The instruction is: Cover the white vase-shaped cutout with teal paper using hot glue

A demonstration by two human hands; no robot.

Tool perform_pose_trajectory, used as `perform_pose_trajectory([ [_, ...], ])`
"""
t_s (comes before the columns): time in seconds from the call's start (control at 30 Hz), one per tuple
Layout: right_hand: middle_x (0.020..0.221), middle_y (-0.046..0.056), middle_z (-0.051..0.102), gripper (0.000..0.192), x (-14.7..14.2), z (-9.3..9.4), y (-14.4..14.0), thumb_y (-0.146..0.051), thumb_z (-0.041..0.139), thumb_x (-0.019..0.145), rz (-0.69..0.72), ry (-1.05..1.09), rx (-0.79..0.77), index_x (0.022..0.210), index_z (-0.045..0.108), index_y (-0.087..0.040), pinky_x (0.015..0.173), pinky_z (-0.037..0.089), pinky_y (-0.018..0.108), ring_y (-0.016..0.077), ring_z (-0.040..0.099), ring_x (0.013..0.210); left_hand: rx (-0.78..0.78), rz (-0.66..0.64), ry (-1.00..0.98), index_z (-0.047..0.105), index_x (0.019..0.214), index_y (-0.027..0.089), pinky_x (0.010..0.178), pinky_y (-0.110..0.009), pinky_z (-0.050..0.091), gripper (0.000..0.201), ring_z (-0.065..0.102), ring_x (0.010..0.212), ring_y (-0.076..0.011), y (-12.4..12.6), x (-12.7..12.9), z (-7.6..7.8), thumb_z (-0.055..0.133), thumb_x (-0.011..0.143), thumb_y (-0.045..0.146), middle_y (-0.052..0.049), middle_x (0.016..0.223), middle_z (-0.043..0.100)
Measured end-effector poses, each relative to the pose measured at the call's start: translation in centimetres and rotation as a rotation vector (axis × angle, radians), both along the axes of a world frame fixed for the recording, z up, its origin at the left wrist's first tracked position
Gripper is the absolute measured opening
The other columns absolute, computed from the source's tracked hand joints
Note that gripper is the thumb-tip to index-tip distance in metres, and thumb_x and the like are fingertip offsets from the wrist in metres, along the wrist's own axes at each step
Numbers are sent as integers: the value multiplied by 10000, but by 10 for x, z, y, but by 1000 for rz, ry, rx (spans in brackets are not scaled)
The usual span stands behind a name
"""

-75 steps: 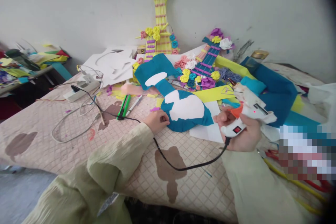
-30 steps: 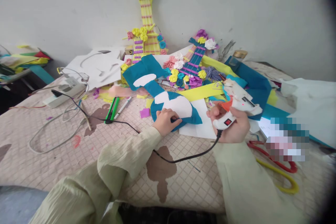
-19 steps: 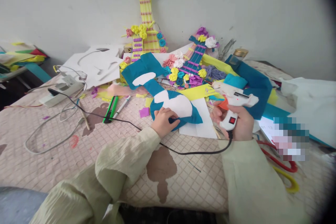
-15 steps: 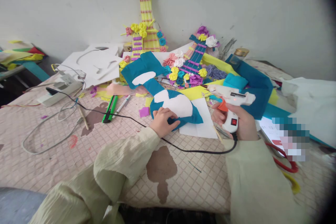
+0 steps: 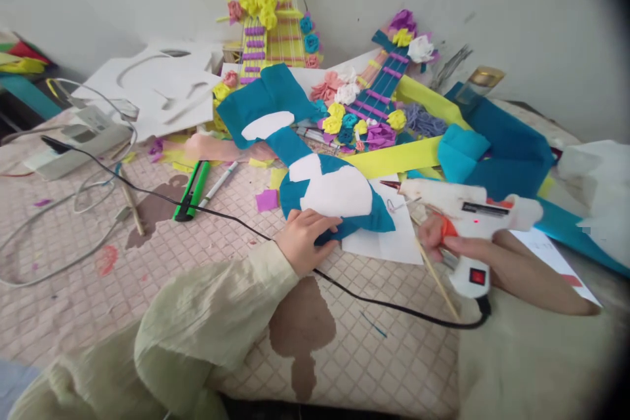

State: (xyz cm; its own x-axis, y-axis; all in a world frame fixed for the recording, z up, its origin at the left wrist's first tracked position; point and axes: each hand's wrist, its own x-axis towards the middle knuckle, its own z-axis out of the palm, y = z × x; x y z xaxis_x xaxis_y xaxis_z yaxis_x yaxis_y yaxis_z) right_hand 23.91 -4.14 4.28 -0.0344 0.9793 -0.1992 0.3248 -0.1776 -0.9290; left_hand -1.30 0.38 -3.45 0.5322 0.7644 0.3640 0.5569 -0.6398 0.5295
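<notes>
A white hot glue gun (image 5: 457, 200) is in my right hand (image 5: 506, 262), its index finger at the orange trigger. The nozzle points left and sits just right of a guitar-shaped cutout (image 5: 337, 190), white card partly covered with blue crepe paper. At the cutout's near edge, my left hand (image 5: 310, 239) has fingers and thumb curled on a blue crepe paper flap (image 5: 329, 233). A white sheet (image 5: 386, 246) lies partly under the cutout. The gun's black cord (image 5: 388, 305) passes beneath my left wrist.
Decorated paper guitars (image 5: 280, 33) stand by the wall. A green cutter (image 5: 193, 191) and a white pen (image 5: 219, 185) lie left of the cutout. Further left is a power strip (image 5: 79, 144) with cables. Blue crepe paper (image 5: 512, 144) is piled at the right, behind the gun.
The view has shifted closer and lower. In it, the glue gun and my right hand appear larger, lower and further right. My left hand stays at the cutout's near edge.
</notes>
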Motion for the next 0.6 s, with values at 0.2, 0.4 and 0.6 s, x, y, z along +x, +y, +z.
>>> perform_pose_trajectory([
  [0.2,678,45,590,384,-10,-5,6,-542,517,711,155,-220,-66,552,562,-195,713,393,322,193,522,720,-7,134,35,625,811,198,688,-319,333,109,519,770,-177,1,-1,1,586,752,280,-13,765,637],
  [0.4,492,34,505,420,-15,-4,3,-623,610,527,-26,-316,-194,413,538,-226,534,428,331,174,471,527,79,48,46,665,767,229,650,-309,311,131,496,712,-149,3,-2,-4,554,790,295,-6,745,619],
  [0.6,442,33,498,403,-12,-8,-3,-599,696,376,-184,-412,-291,382,538,-228,369,346,285,143,421,429,141,30,64,684,783,242,644,-308,300,192,485,707,-134,2,-2,-7,508,833,303,-7,733,607],
])
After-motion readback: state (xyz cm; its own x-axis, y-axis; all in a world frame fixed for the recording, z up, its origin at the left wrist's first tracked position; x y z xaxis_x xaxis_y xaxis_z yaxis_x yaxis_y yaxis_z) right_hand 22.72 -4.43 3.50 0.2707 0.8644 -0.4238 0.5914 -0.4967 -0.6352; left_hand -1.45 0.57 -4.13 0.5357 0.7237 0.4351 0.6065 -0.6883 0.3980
